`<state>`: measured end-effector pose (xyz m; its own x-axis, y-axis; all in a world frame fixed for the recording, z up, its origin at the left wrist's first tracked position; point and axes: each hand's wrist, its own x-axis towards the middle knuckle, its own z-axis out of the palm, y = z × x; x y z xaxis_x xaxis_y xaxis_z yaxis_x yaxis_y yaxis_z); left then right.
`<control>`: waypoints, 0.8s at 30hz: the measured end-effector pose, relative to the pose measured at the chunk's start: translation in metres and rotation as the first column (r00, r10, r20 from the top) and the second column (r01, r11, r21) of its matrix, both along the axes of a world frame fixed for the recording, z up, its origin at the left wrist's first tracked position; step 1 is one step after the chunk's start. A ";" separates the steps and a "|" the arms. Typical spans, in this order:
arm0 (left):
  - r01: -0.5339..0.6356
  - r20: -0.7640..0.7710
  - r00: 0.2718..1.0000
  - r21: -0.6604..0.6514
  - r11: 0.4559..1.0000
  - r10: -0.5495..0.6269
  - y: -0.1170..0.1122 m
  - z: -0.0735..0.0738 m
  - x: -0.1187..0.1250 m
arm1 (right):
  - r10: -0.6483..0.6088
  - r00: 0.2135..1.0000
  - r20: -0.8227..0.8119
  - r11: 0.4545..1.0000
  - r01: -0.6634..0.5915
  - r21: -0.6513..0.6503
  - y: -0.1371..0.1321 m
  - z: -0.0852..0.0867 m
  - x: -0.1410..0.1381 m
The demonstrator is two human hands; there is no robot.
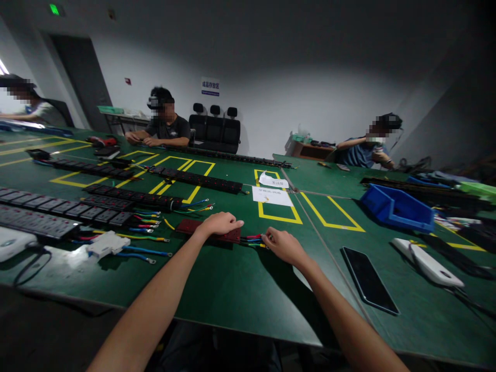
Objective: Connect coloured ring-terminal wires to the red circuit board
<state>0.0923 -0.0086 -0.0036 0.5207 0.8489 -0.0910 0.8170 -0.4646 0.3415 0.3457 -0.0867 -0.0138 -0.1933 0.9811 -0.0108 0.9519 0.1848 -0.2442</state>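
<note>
A short dark-red socket strip lies on the green table in front of me. My left hand rests on top of it, fingers curled down over its right part. Coloured wires, red, blue and yellow-green, stick out of the strip's right end. My right hand sits just right of those wires, fingertips pinched at their ends.
Long black socket strips with loose wires lie at the left, beside a white part. A phone, a white tool and a blue bin are at the right. Paper sheets lie ahead. Three other people sit at the far side.
</note>
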 end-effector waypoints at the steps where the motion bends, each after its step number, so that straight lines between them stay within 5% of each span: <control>1: 0.000 0.001 1.000 0.000 1.000 0.000 0.000 0.000 0.000 | -0.001 1.000 0.001 1.000 0.001 -0.001 0.000 0.000 0.000; 24: -0.005 0.009 1.000 0.001 1.000 0.005 -0.002 0.003 0.001 | 0.007 1.000 -0.007 1.000 -0.006 0.011 0.001 -0.001 0.001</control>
<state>0.0930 -0.0105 -0.0008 0.5175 0.8513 -0.0860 0.8162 -0.4610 0.3483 0.3467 -0.0859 -0.0152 -0.1997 0.9799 0.0013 0.9489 0.1937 -0.2493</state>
